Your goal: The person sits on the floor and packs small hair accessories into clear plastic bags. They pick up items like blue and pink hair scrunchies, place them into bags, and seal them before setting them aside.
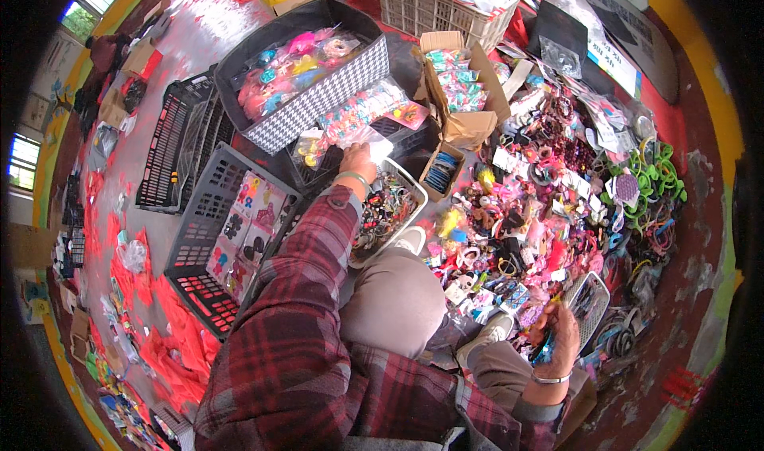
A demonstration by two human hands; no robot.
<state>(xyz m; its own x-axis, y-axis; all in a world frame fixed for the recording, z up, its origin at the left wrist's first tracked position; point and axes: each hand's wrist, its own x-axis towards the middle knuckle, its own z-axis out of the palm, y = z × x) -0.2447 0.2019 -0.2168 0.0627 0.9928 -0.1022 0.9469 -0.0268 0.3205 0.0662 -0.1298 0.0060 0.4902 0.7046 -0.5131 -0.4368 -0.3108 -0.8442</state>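
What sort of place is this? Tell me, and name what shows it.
Probably a floor-level sorting spot for hair accessories, in a workshop or storeroom. A big heap of hair clips and bands, plastic crates of packed pieces, and cardboard boxes surround the seated person.

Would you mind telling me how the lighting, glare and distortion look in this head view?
Head view: strong fisheye bending, with a black rim; daylight from windows at the left edge; pale glare washes the floor near the top; the left hand on plastic packets is sharp, while the right hand looks slightly soft.
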